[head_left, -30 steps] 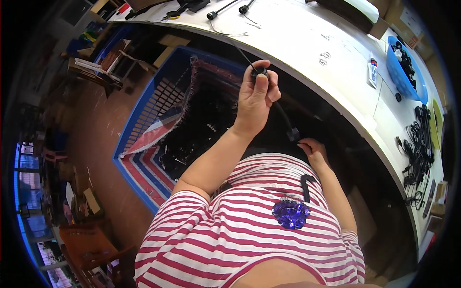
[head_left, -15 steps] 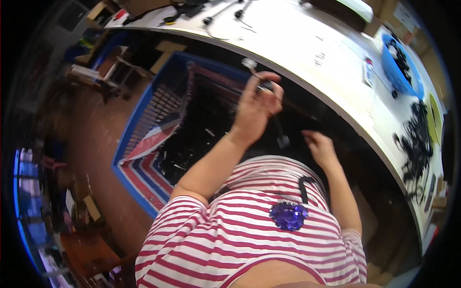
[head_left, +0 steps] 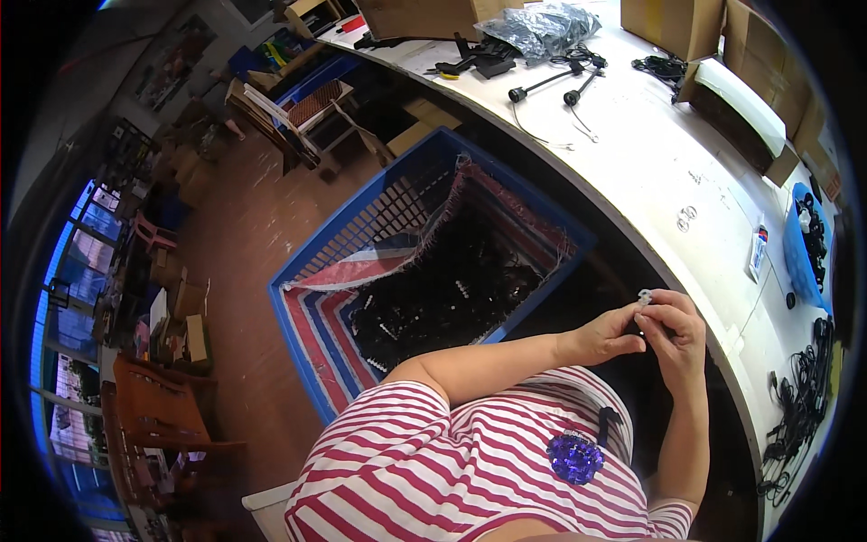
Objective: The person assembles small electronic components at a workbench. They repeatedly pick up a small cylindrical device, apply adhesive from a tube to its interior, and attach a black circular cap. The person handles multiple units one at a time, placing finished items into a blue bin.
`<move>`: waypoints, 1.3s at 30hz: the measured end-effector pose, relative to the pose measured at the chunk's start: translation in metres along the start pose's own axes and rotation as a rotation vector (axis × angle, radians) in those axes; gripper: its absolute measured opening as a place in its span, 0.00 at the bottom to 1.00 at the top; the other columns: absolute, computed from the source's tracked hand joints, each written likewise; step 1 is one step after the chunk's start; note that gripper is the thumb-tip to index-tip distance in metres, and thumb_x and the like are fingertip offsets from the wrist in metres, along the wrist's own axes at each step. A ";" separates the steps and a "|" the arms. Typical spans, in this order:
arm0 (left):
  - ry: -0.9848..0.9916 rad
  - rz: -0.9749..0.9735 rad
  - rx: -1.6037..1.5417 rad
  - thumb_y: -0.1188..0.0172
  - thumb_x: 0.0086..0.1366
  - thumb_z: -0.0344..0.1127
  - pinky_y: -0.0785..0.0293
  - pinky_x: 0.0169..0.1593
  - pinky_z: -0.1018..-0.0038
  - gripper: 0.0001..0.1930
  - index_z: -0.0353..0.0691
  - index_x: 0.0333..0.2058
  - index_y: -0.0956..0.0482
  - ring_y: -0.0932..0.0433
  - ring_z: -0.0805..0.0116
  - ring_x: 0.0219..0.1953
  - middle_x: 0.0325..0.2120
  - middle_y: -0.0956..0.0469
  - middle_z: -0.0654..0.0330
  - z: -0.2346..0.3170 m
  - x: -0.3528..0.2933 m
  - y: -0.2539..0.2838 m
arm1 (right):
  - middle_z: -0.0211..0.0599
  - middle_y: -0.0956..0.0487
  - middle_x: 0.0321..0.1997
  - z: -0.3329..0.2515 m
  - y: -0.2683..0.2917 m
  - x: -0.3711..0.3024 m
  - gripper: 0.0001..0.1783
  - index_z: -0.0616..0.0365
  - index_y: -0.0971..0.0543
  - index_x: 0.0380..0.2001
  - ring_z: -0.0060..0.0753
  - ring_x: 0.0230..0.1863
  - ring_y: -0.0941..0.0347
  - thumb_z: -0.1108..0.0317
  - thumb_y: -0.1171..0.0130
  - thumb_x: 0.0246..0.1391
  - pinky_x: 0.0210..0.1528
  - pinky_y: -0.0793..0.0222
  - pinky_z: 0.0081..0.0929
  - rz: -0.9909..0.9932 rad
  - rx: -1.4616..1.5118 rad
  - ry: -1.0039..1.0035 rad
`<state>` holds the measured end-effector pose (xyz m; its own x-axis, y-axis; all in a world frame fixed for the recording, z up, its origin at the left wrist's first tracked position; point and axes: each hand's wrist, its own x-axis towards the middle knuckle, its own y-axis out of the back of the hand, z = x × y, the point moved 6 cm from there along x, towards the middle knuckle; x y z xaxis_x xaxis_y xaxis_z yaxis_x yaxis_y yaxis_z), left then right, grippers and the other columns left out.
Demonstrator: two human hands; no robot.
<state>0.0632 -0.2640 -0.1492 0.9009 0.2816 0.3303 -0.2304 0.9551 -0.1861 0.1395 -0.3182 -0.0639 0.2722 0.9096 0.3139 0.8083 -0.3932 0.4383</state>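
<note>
My left hand [head_left: 607,336] and my right hand [head_left: 675,336] meet in front of my body, beside the white table's edge. Both are closed, their fingertips pinched together around a small whitish plastic piece [head_left: 645,296] that sticks up above them. The rest of it is hidden by the fingers, so its exact kind does not show. To the left of my hands stands a blue plastic basket [head_left: 293,298] lined with striped woven cloth. Many small black parts [head_left: 433,303] with some white bits lie inside the lining.
On the white table [head_left: 632,163] lie two black corded parts [head_left: 546,81], a small tube [head_left: 757,253] and a heap of black cables [head_left: 799,388]. A blue bowl [head_left: 799,262] of black parts stands farther right. Cardboard boxes [head_left: 668,27] line the back; a wooden chair [head_left: 163,402] is at left.
My left hand has moved right, away from above the basket, carrying the small whitish piece to my right hand. My right hand's fingers have closed in against it. The view has turned.
</note>
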 end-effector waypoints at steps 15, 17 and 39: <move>0.219 0.189 -0.063 0.46 0.56 0.26 0.34 0.43 0.83 0.24 0.39 0.52 0.39 0.35 0.79 0.41 0.38 0.33 0.65 -0.059 -0.002 0.008 | 0.28 0.28 0.23 0.047 -0.016 0.001 0.08 0.62 0.26 0.26 0.16 0.27 0.34 0.68 0.48 0.54 0.30 0.38 0.16 -0.064 0.323 -0.294; 0.310 0.085 -0.075 0.43 0.54 0.23 0.33 0.40 0.83 0.21 0.41 0.46 0.36 0.33 0.78 0.36 0.35 0.33 0.65 -0.067 -0.009 0.006 | 0.26 0.27 0.21 0.062 -0.015 -0.005 0.09 0.62 0.26 0.26 0.15 0.25 0.34 0.67 0.48 0.53 0.29 0.38 0.15 -0.079 0.344 -0.342; 0.451 0.220 0.203 0.40 0.57 0.33 0.37 0.33 0.86 0.08 0.34 0.33 0.21 0.29 0.81 0.28 0.26 0.23 0.63 0.011 0.013 0.057 | 0.26 0.26 0.24 0.079 -0.010 -0.022 0.10 0.60 0.24 0.32 0.14 0.25 0.33 0.64 0.46 0.54 0.30 0.35 0.12 -0.167 0.378 -0.433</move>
<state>0.0580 -0.2051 -0.1451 0.8818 0.4521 -0.1342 -0.4573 0.8893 -0.0091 0.1668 -0.3235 -0.1413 0.2493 0.9583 -0.1398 0.9665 -0.2372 0.0976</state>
